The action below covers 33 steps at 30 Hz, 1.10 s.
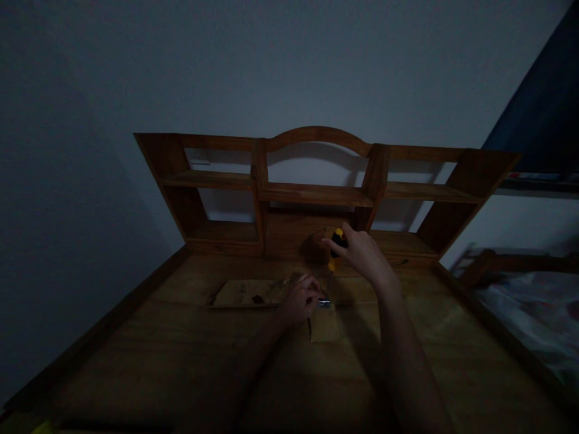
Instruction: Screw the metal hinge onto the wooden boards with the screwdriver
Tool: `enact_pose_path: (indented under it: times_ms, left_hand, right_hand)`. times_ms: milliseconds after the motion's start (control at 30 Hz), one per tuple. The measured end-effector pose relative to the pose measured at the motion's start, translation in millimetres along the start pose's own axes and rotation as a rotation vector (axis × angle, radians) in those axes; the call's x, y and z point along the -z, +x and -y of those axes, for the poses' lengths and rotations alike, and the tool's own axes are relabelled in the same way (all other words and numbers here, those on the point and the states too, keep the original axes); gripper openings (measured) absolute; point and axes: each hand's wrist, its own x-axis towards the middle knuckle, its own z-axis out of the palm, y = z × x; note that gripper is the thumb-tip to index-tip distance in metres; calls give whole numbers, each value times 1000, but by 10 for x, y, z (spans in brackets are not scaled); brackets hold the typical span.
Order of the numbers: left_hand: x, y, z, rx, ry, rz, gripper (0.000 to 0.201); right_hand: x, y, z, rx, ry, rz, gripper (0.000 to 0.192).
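Right hand (362,250) up high, wrapped around the yellow-and-black handle of a screwdriver (335,248), shaft pointing straight down. Left hand (301,299) low on the desk (136,355), fingers pinched together at a small metal fitting (324,302) right where the tip lands; whether it actually grips the fitting or just steadies it, I cannot tell in this gloom.

Biggest risk first: the light. It is very dim, and the tip could miss its slot and skate off. Should that happen, the left fingers sit just beside the point and would take the jab. Next, the flat wooden board (253,293) and the smaller wood piece (324,325) lie loose on the desk, so a hard push could shove them sideways. Smallest worry: the fitting itself could twist or pop away.

The screwdriver looks short, with a chunky handle in bright yellow banded with black, upright, standing above the fitting in front of the shelf unit (316,193).
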Motion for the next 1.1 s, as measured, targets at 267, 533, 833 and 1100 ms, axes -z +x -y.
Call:
enact_pose_path:
  times_ms: [267, 533, 833, 1100]
  left_hand:
    - [-20, 2, 11, -11, 4, -20, 32]
    - [-12, -1, 20, -6, 16, -5, 31]
    - [-26, -5, 16, 6, 3, -14, 32]
    - [-10, -13, 17, 3, 34, 3, 30]
  right_hand:
    - [-9, 21, -55, -7, 2, 0, 48]
    - [19, 6, -20, -14, -9, 6, 49]
    - [14, 13, -7, 15, 20, -35, 46]
    - [89, -13, -21, 159, 307, 45, 23]
